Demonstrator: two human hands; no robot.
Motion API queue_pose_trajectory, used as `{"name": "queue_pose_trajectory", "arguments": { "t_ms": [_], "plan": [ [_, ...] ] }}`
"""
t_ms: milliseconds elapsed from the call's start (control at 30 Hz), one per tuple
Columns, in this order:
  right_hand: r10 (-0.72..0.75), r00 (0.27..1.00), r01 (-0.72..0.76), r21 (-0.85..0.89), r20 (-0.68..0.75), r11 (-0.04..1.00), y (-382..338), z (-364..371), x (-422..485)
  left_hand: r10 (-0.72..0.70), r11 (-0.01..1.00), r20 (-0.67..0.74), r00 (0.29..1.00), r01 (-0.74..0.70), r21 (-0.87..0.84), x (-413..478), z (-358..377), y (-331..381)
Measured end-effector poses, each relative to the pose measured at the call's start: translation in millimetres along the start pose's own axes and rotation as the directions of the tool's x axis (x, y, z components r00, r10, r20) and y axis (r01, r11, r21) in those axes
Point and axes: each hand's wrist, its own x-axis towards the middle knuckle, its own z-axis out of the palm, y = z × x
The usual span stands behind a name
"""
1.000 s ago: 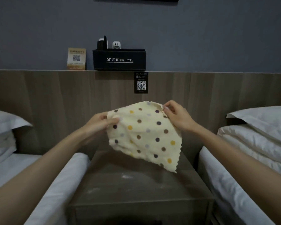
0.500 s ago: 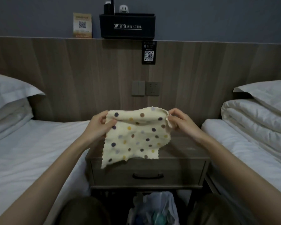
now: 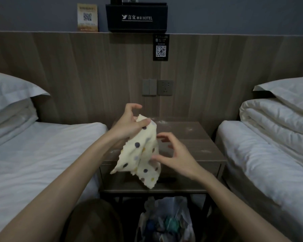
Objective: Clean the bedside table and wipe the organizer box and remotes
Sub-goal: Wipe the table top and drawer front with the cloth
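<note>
Right hand [image 3: 176, 155] released its corner, fingers [image 3: 164, 136] apart; left hand [image 3: 128, 127] pinches one cloth [image 3: 141, 155].

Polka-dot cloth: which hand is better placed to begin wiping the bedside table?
Probably left. The left hand pinches the polka-dot cloth above the dusty bedside table; the right hand, fingers spread, has no grip on it.

Two hands [image 3: 128, 127] [image 3: 177, 155]; one cloth [image 3: 143, 151]; one bedside table [image 3: 192, 137]; one organizer box [image 3: 136, 19].

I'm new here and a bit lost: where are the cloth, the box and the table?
cloth [image 3: 141, 154]: head view, its dotted middle.
box [image 3: 136, 24]: head view, its front face.
table [image 3: 196, 137]: head view, bare top.
</note>
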Motion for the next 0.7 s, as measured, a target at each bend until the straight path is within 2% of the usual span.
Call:
{"name": "queue_pose_trajectory", "arguments": {
  "t_ms": [167,200,300,367,467,533,600,700],
  "plan": [
    [0.023,0.995,-0.004,0.187,-0.097,0.982,2.5,17.0,3.7,0.000,0.997,0.008,1.000,0.001,-0.081,-1.5,-2.0,3.3],
    [0.011,0.994,0.009,0.183,-0.105,0.983,2.7,15.3,4.6,0.042,0.998,-0.009,0.999,-0.043,-0.044,-0.8,-5.8,0.9],
    [-0.026,0.989,0.043,0.116,-0.148,0.992,3.9,-0.1,9.1,0.208,0.954,-0.048,0.977,-0.192,0.231,2.8,-23.0,-8.1],
    [-0.007,0.994,0.017,0.093,-0.108,0.995,2.8,-14.9,13.8,0.234,0.919,-0.022,0.972,-0.214,0.332,3.1,-31.3,-11.1],
    [0.043,0.994,-0.049,0.059,0.096,0.997,0.3,-32.0,23.0,0.232,0.880,0.062,0.971,-0.237,0.412,7.3,-35.9,-14.2],
    [0.077,0.981,-0.082,0.022,0.180,0.996,-1.1,-39.7,28.4,0.214,0.860,0.114,0.970,-0.243,0.448,10.4,-35.9,-17.4],
    [0.063,0.987,-0.052,-0.072,0.151,0.996,-0.8,-46.6,33.1,0.172,0.817,0.155,0.973,-0.228,0.530,12.7,-36.8,-21.4],
    [-0.042,0.998,0.051,-0.193,0.052,0.980,-1.1,-56.5,41.5,0.040,0.693,0.193,0.980,-0.167,0.701,15.9,-39.3,-29.6]
  ]
}}
